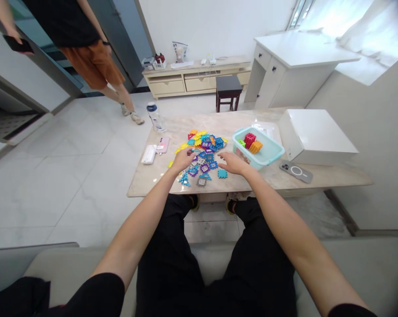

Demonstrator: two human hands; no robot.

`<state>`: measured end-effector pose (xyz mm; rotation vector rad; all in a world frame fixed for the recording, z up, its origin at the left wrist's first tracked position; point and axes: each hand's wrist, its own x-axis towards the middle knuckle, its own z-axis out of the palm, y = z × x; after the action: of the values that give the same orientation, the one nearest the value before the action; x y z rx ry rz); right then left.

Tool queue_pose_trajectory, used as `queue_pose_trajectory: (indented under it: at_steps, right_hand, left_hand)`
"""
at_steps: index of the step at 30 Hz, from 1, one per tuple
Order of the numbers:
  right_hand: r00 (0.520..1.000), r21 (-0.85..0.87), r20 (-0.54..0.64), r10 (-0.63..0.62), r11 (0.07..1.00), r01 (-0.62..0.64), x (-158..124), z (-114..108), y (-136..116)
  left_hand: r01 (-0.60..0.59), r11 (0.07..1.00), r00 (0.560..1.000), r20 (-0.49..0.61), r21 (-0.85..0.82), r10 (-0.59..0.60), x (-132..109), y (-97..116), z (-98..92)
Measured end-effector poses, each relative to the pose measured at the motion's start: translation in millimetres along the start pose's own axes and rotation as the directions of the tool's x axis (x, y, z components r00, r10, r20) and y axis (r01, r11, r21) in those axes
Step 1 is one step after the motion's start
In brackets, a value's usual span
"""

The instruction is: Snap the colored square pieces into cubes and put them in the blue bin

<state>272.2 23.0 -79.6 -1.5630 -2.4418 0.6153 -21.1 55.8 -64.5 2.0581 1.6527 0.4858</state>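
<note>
A heap of interlocking plastic building tiles [209,157] in blue, purple, yellow, orange and grey lies on the marble-look table [175,125]. At the heap's left side is my left hand [183,159], its thumb and fingers drawn together at a small light-blue tile [196,150]. My right hand [234,163] hovers at the heap's right edge, fingers apart with nothing in them. Below it lies a flat teal square tile [222,174]. A light-blue plastic basket [271,154] just beyond my right hand holds red, orange and green assembled blocks [251,140].
A white box [321,136] and a grey phone [296,171] occupy the table's right. On its left are a water bottle [156,118], a pink phone [163,145] and a white power bank [149,154]. A person [83,48] stands beyond, near a dark stool [228,86].
</note>
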Motion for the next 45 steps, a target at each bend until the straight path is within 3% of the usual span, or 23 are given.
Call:
queue_pose_trajectory:
  at_steps: [5, 9, 12, 21, 23, 28, 30, 38, 45]
  right_hand:
    - [0.985, 0.051, -0.161, -0.056, 0.997, 0.065, -7, -3, -31]
    - [0.987, 0.101, -0.155, -0.032, 0.994, 0.048, -16, -7, -43]
    - [0.994, 0.131, -0.095, -0.05, 0.989, 0.063, -20, -8, -41]
    - [0.997, 0.238, 0.022, -0.072, 0.969, 0.064, -16, 0, -13]
    - [0.997, 0.188, 0.04, -0.066, 0.98, 0.057, -15, 2, -7]
    - [0.992, -0.124, 0.11, 0.069, 0.991, -0.055, -12, 10, 5]
    - [0.984, -0.217, 0.129, 0.125, 0.971, -0.095, -12, 14, 9]
    - [0.987, -0.359, 0.131, 0.094, 0.932, -0.041, -15, 32, 15]
    - [0.987, -0.384, 0.139, 0.082, 0.923, -0.022, -10, 54, 19]
  left_hand:
    - [-0.16, 0.968, 0.983, 0.059, -0.192, 0.174, -26, 28, 5.0]
    - [-0.23, 0.92, 0.948, 0.141, -0.318, 0.286, -41, 39, 7.7]
    - [-0.224, 0.889, 0.92, 0.215, -0.399, 0.329, -46, 39, 7.9]
    - [-0.252, 0.884, 0.867, 0.315, -0.394, 0.387, -45, 32, 10.0]
    - [-0.243, 0.895, 0.862, 0.341, -0.374, 0.376, -43, 28, 10.9]
    - [-0.204, 0.977, 0.946, 0.242, -0.063, 0.214, -33, 11, 6.4]
    - [-0.19, 0.982, 0.96, 0.214, 0.017, 0.182, -30, 5, 3.4]
    - [-0.161, 0.985, 0.943, 0.306, 0.065, 0.134, -32, -4, 4.0]
    - [-0.154, 0.986, 0.933, 0.338, 0.061, 0.125, -28, -13, 4.3]
